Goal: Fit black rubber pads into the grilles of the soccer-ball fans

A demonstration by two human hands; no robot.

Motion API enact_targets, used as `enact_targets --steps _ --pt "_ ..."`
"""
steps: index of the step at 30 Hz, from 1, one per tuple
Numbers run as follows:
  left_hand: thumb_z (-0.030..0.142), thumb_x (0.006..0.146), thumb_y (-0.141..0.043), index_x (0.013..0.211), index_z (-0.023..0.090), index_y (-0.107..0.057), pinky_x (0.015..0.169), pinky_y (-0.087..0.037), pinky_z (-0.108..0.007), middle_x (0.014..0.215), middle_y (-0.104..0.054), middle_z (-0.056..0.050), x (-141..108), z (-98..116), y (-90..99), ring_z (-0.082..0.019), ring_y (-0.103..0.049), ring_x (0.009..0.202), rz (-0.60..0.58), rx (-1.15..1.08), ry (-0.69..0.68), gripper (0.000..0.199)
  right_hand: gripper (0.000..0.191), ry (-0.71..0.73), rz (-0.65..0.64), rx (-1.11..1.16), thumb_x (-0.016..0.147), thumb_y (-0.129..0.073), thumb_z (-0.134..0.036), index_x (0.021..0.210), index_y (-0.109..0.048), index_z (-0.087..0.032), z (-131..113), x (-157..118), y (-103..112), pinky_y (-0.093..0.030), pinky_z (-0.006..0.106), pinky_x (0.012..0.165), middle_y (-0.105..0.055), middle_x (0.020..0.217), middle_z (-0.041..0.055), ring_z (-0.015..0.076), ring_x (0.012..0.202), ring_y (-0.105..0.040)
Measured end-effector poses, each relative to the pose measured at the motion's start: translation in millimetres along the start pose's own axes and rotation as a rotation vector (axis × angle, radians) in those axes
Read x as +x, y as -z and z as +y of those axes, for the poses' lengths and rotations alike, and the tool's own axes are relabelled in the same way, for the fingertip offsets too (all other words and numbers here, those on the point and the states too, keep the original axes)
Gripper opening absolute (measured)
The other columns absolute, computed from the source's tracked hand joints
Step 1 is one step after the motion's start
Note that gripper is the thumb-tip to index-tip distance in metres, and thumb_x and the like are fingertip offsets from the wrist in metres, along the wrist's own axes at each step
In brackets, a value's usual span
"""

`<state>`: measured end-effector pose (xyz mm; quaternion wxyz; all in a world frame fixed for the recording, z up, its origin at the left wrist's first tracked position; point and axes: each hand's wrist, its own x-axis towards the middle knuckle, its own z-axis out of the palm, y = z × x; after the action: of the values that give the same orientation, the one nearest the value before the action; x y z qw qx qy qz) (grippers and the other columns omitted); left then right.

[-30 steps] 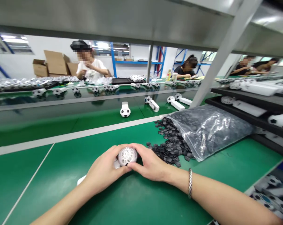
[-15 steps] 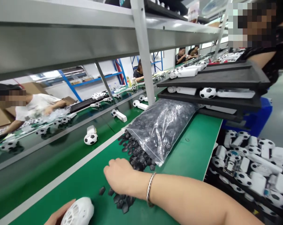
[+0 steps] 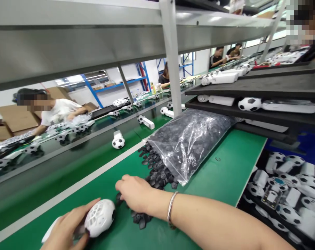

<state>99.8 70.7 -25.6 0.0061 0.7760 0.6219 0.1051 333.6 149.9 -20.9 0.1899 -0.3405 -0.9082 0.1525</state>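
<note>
White shell: we have it [image 3: 99, 218] in the lower left of the frame, raised over the green tabletop [image 3: 212, 180]; its lattice face shows open gaps.
Left hand: ours [image 3: 66, 227] grips the shell between thumb and fingers.
Right hand: ours [image 3: 135, 192], lower centre, fingers curled down at the loose black pieces [image 3: 157, 175]; we cannot tell if it pinches one.
Done: we judge little on this shell; dark spots at its edge could be pieces or holes.
Left: we judge most of the black still missing, going by the patterned ball [image 3: 118, 142] left of centre.
Edges: pale strip [image 3: 95, 173] slants along our far side; clear bag [image 3: 194, 139] and black trays [image 3: 274, 83] hem us in, centre to upper right; tabletop's edge drops off at lower right.
Open room: bare green between shell and strip, and right of the bag.
</note>
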Motion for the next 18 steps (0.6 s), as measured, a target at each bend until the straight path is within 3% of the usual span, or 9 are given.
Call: enact_targets --steps 3,9,11,14,18 --pt "0.017 0.073 -0.045 0.123 0.028 -0.045 0.090 -0.041 -0.038 0.118 -0.059 -0.003 0 13 3.6 -0.025 -0.054 0.107 -0.054 -0.019 0.002 0.051 0.013 -0.008 0.080 0.055 0.076 -0.061 -0.016 0.089 -0.061 -0.019 5 0 -6 -0.043 0.024 0.055 -0.059 0.084 0.0040 0.0164 0.069 -0.059" --pt "0.013 0.073 -0.042 0.124 0.027 -0.046 0.091 -0.036 -0.039 0.114 -0.060 -0.004 -5 24 14.2 -0.024 -0.052 0.105 -0.005 -0.113 -0.051 0.053 0.009 0.006 0.070 0.128 0.077 -0.062 -0.017 0.086 -0.063 -0.016 5 -1 2 -0.043 0.024 0.069 -0.056 0.078 0.0019 0.0132 0.074 -0.055" --pt "0.011 0.072 -0.042 0.124 0.027 -0.046 0.091 -0.035 -0.038 0.113 -0.060 -0.004 -8 21 14.8 -0.023 -0.051 0.104 -0.006 -0.155 -0.080 0.055 0.004 0.014 0.074 0.238 0.077 -0.062 -0.016 0.081 -0.064 -0.017 0 -2 5 -0.043 0.023 0.068 -0.055 0.075 0.0004 0.0116 0.071 -0.054" --pt "0.010 0.072 -0.041 0.126 0.027 -0.045 0.090 -0.034 -0.038 0.107 -0.061 -0.003 -12 18 12.4 -0.022 -0.051 0.102 0.018 -0.186 -0.071 0.057 0.010 0.003 0.054 0.417 0.080 -0.057 -0.016 0.088 -0.063 -0.018 -14 -6 6 -0.044 0.022 0.064 -0.056 0.077 0.0000 0.0103 0.068 -0.054" --pt "0.008 0.072 -0.041 0.125 0.028 -0.045 0.091 -0.032 -0.039 0.107 -0.060 -0.002 -14 19 8.0 -0.022 -0.049 0.103 0.060 -0.205 -0.043 0.057 0.014 0.102 0.061 0.428 0.083 -0.053 -0.014 0.092 -0.062 -0.020 -33 -11 6 -0.045 0.026 0.074 -0.060 0.084 0.0013 0.0127 0.080 -0.056"
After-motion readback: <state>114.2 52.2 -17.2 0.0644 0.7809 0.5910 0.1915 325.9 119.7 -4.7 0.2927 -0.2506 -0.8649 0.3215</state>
